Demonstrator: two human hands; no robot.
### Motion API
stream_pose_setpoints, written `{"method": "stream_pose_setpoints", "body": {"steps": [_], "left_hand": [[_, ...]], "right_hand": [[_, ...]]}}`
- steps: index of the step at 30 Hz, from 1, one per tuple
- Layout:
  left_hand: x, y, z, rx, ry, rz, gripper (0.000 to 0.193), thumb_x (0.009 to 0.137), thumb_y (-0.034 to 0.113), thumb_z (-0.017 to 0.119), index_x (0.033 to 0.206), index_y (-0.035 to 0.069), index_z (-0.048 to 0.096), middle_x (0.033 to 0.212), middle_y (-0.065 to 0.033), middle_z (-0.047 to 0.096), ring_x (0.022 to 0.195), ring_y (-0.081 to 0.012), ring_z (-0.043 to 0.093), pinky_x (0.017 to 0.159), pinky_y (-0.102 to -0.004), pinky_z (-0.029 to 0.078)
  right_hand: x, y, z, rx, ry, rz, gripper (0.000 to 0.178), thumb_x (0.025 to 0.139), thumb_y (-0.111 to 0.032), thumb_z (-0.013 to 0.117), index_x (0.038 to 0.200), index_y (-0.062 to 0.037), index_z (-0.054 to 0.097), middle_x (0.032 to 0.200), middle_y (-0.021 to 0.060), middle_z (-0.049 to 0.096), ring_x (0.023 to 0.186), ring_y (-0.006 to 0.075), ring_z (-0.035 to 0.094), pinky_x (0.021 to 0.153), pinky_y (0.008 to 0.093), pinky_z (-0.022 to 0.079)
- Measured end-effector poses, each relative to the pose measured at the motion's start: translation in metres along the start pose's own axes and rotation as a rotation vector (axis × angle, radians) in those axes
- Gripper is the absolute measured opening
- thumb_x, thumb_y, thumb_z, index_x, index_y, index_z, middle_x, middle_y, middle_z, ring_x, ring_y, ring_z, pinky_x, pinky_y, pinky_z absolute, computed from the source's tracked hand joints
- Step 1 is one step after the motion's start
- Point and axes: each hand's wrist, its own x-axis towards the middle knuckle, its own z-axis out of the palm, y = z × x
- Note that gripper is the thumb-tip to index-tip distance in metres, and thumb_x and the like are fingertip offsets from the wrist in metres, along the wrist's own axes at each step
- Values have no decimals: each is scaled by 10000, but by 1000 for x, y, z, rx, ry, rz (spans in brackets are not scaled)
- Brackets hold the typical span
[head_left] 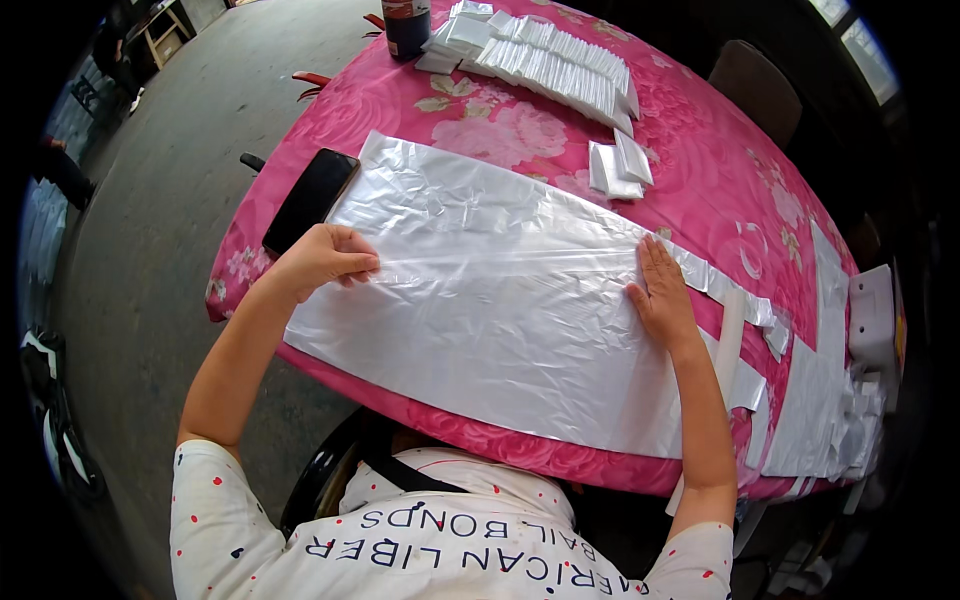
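Observation:
A large translucent plastic sheet (480,350), perhaps a flattened bag, lies wrinkled across the near part of the table. At its left side, my left hand (335,257) pinches the film with thumb and fingers together. My right hand (662,292) rests flat on the right part of the sheet, fingers stretched out and pointing away from me. Taut creases run between the two hands. Just beyond my left hand, a dark smartphone (310,203) lies against the sheet's left edge. Whether the film is one layer or several I cannot tell.
Pink flowered cloth (690,190) covers the table. Toward the back are a long row of folded white packets (560,65), a few loose packets (620,168) and a dark jar (407,28). Right of my arm lie a pale bar (730,335), more film (805,400) and a white container (872,315).

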Motion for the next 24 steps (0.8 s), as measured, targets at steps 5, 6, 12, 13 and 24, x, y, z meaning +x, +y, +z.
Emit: {"method": "stream_pose_setpoints", "body": {"steps": [5,6,12,13,24], "left_hand": [[0,-11,-13,331,127,11,194,754,87,683,907,-2,606,832,-70,653,714,-135,616,598,-259,482],[-3,-9,-7,593,304,240,249,749,97,685,953,-7,588,904,-79,635,786,-167,606,654,-291,481],[-18,-13,39,1067,403,867,514,759,154,656,1209,-17,476,1248,-142,496,1170,-315,453,963,-390,379],[-18,-21,41,1065,340,813,542,770,191,638,1231,-29,458,1297,-166,457,1216,-327,413,1007,-402,337],[-20,-47,46,1132,220,657,702,796,274,558,1351,-51,279,1426,-200,266,1343,-336,213,1092,-423,165]], "right_hand": [[-3,8,3,11,30,-31,655,884,-443,439,1376,-33,301,1453,137,246,1356,266,197,1102,368,156],[-4,10,2,11,28,-29,662,882,-448,437,1379,-34,295,1458,134,235,1358,267,191,1102,368,156],[-27,5,-8,-60,330,12,706,832,-306,579,1400,-56,243,1466,160,171,1354,327,153,1092,416,179],[-39,0,-16,-93,339,71,739,793,-232,628,1400,-63,242,1438,192,201,1328,362,186,1082,436,197],[-198,15,-42,218,208,776,722,765,-93,616,1397,-60,269,1125,195,454,1059,332,452,921,372,377]]}}
